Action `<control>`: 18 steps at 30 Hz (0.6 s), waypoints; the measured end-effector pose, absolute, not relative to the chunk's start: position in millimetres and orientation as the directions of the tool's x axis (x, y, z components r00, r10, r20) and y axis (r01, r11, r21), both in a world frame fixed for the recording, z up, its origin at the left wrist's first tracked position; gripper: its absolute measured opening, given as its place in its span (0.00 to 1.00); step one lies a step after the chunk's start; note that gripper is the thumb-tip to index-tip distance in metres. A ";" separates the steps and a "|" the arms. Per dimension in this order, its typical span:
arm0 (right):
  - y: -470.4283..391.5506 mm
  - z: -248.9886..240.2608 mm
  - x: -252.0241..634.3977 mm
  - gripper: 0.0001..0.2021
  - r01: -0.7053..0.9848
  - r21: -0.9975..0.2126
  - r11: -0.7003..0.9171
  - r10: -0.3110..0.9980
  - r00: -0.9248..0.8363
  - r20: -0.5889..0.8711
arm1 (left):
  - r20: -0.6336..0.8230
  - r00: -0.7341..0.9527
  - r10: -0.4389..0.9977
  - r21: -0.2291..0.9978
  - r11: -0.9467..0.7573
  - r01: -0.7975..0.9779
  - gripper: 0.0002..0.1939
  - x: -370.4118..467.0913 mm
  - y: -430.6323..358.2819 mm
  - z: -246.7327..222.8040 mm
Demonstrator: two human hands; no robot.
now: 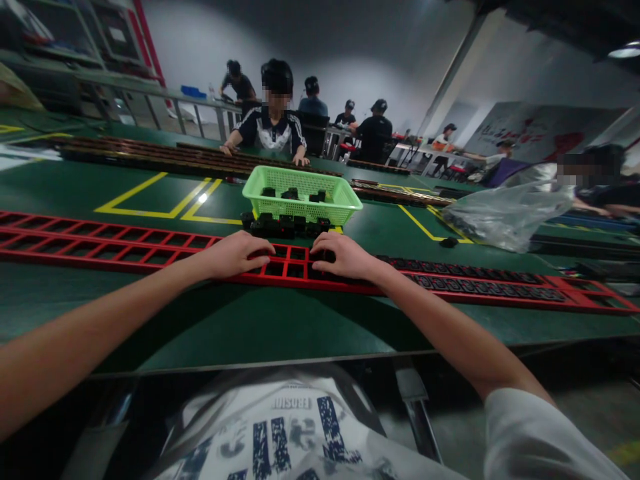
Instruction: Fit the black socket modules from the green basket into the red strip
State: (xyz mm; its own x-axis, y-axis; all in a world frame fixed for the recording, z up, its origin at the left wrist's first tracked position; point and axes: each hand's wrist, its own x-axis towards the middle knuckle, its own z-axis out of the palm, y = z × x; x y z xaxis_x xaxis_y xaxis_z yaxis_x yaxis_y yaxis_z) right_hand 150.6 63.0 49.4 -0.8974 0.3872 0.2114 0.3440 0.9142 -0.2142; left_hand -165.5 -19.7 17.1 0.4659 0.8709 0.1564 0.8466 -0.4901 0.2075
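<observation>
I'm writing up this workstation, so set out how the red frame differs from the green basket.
Shape: the red frame is long and low, while the green basket is short with raised, perforated walls.
Layout: the frame is divided into two rows of compartments; the basket shows no dividers.
Contents: the frame's right stretch holds black parts in neat rows; the basket's few sit loose.
Shared: both rest on the green table.

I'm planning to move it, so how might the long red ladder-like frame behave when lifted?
The red frame may flex, being slender and openwork. Its right side probably feels heavier, since small black parts fill cells there.
</observation>
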 end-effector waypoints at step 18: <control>61.0 42.3 149.5 0.08 0.408 -0.182 0.895 0.440 -0.876 0.199 | 0.226 0.488 0.843 0.270 -0.535 0.801 0.17 -169.3 -17.3 12.3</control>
